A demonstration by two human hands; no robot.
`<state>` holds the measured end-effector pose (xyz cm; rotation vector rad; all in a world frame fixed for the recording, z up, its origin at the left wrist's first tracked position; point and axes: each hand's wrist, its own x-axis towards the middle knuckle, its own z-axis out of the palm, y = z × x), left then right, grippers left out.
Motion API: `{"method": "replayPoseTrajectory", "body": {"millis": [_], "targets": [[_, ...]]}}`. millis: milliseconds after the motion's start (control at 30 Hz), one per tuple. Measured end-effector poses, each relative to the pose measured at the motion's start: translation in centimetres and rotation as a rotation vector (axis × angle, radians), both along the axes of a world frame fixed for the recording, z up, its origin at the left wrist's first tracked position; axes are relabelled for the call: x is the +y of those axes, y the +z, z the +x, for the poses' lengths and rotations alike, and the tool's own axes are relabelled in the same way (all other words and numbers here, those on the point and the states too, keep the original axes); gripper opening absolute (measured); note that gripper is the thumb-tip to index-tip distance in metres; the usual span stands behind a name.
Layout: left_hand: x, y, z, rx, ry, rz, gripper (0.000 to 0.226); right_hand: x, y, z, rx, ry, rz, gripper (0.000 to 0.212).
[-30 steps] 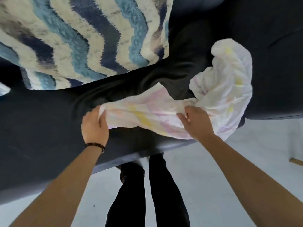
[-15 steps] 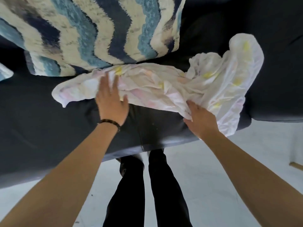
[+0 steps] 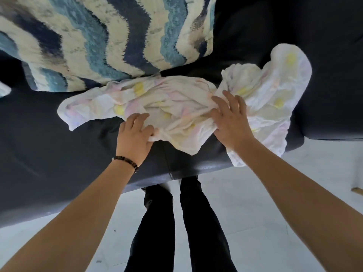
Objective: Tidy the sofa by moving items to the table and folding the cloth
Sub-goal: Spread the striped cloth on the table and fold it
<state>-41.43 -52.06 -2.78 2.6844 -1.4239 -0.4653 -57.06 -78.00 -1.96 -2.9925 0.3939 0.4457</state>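
Sofa [image 3: 49, 154]: dark seat fills the middle band of the frame, and its front edge runs lower left to centre right. We stand at that edge, with pale floor [image 3: 255, 213] below.

Cushion [image 3: 98, 40]: wavy blue and cream, upper left. Its lower edge touches the far hem of the cloth, or sits just over it; we can't tell which.

Cloth [image 3: 176, 99]: white with faint pink and yellow print, centre to right of frame, lying on the seat. It is crumpled and not yet flat. The left corner lies out on the seat, the middle is bunched, the right lobe is puffed up, and the lower right corner droops over the seat's front edge. No fold is made yet, as we judge it.

Right hand [image 3: 231, 120]: fingers straight and spread, palm down, pressing the cloth flat right of centre.

Left hand [image 3: 134, 138]: fingers curled, thumb and fingers gripping a bunched bit of the near hem, centre frame. There is a bracelet [image 3: 127, 160] on that wrist.

Step in hand, as we read it: spreading the cloth before the first fold.

How we'd do it well:
- Use the right hand as the anchor and draw the left grip toward the left of frame to pull the middle bunch out.
- Then swap: pin the left side and sweep the right lobe flat.
- Pull the drooping corner back onto the seat, or its weight drags the sheet off the edge.
- Find real corners before folding; a grip on a mid-hem bunch gives a skewed fold.
- Keep clear of the cushion, as a far hem trapped there will snag.
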Motion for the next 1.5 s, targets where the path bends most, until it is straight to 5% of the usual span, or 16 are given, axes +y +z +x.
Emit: {"method": "replayPoseTrajectory", "body": {"millis": [133, 267, 433, 600, 767, 867, 1000, 1067, 1167, 1333, 1500], "targets": [[0.6, 3.0, 0.8, 0.064, 0.022, -0.096, 0.023, -0.3, 1.5, 1.6, 0.307, -0.03, 0.026, 0.036], [-1.4, 9.5, 3.6, 0.156, 0.257, -0.078, 0.03, -1.2, 7.2, 1.1, 0.19, -0.245, 0.059, 0.047], [-5.4, 23.0, 8.5, 0.23, 0.196, -0.242, 0.037, -4.0, 20.3, -0.8, 0.142, -0.479, 0.258, 0.056], [-8.1, 41.4, 8.7, 0.204, 0.102, -0.518, 0.036, -4.8, 39.2, -3.2, -0.322, -0.816, 0.238, 0.043], [-7.5, 57.2, 5.3, 0.187, 0.077, -0.745, 0.033, 0.4, 55.1, -6.0, -0.629, -0.885, 0.25, 0.029], [-5.8, 62.6, 3.8, 0.167, 0.11, -0.897, 0.02, 3.7, 61.2, -7.8, -0.624, -0.824, 0.115, 0.057], [-3.0, 65.3, 2.4, 0.128, 0.131, -0.987, 0.005, 5.8, 64.3, -11.7, -0.498, -0.87, -0.166, 0.027], [-1.9, 63.7, 1.2, 0.114, 0.114, -0.815, 0.016, 7.3, 64.0, -14.6, -0.471, -1.015, -0.152, 0.01], [-1.5, 59.9, -1.3, 0.356, 0.063, -0.459, 0.034, 9.3, 61.1, -19.2, -0.408, -1.217, 0.107, 0.026], [-3.1, 57.5, -9.7, 0.898, -0.052, -0.325, 0.017, 15.1, 59.7, -26.8, -0.808, -1.432, 0.889, 0.024], [-6.0, 58.7, -22.2, 0.937, -0.308, -0.295, 0.061, 17.9, 64.0, -34.8, -1.301, -1.454, 1.0, 0.032]]}}
